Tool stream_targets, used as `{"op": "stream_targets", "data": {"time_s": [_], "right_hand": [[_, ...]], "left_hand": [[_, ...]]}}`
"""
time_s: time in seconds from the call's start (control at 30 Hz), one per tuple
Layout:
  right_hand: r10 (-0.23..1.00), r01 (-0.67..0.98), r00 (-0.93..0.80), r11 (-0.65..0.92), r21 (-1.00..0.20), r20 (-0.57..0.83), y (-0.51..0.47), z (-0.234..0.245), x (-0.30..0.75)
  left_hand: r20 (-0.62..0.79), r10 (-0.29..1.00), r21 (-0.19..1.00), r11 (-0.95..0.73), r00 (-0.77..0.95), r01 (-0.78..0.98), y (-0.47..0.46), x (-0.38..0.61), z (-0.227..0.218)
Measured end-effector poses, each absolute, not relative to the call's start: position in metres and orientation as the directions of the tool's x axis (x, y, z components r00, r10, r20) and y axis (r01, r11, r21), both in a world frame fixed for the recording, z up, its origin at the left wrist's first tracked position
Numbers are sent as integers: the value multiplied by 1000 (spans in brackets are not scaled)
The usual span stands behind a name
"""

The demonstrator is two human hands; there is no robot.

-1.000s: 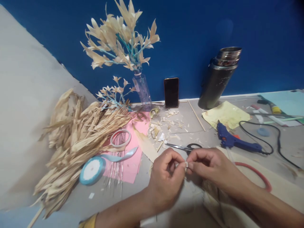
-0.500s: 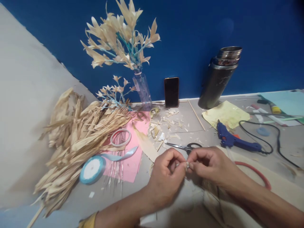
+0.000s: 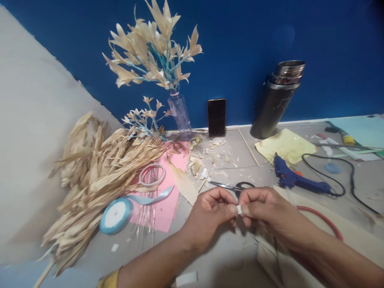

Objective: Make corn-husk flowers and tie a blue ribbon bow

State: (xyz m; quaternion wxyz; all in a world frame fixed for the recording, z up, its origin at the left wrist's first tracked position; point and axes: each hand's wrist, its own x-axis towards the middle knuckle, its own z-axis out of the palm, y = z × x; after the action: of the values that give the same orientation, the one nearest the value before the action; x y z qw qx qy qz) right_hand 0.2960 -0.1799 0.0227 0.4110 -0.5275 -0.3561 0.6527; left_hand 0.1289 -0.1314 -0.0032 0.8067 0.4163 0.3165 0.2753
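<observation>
The small white scrap [image 3: 239,209] is pinched between the tips of both hands, low in the middle of the view, just above the grey counter [image 3: 99,250]. The left hand [image 3: 210,216] comes in from 7 o'clock and the right hand [image 3: 264,210] from 4 o'clock. Their fingers [image 3: 231,209] are closed narrow on the scrap from either side, thumbs and forefingers meeting on it.

At 12 o'clock from the scrap, just beyond the knuckles, lie black-handled scissors [image 3: 232,186] among pale cuttings. A blue glue gun [image 3: 295,181] with a black cord rests at 2 o'clock. A pink paper sheet [image 3: 166,208], a spool of light-blue ribbon [image 3: 115,215] and a heap of dried tan husks [image 3: 99,176] spread out toward 9 and 10 o'clock.

The counter ends at a deep blue wall [image 3: 270,32], where a dark phone [image 3: 216,117] stands propped. A clear glass vase [image 3: 180,114] at 11 o'clock holds blue-stemmed husk flowers [image 3: 153,48]. A dark steel flask [image 3: 276,100] at 1 o'clock stands with its mouth uncovered; what is inside cannot be seen.
</observation>
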Motion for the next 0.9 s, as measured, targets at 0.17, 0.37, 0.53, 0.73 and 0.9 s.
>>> {"op": "stream_targets", "data": {"time_s": [0.17, 0.37, 0.53, 0.73, 0.9], "right_hand": [[934, -200, -89, -356, -913, -345, -180, 21, 299], [973, 79, 71, -223, -972, -218, -185, 24, 297], [994, 387, 110, -42, -921, 1, -188, 24, 291], [990, 513, 59, 79, -855, 127, -186, 20, 289], [994, 505, 39, 67, -860, 101, -186, 17, 289]], "left_hand": [[-245, 696, 799, 540, 675, -266, -133, 129, -3], [249, 874, 966, -258, 418, -36, -135, 122, 11], [593, 658, 657, -729, 464, 194, -138, 121, 13], [595, 593, 528, -797, 542, 293, -139, 121, 7], [604, 587, 485, -808, 540, 336, -140, 121, 5]]}}
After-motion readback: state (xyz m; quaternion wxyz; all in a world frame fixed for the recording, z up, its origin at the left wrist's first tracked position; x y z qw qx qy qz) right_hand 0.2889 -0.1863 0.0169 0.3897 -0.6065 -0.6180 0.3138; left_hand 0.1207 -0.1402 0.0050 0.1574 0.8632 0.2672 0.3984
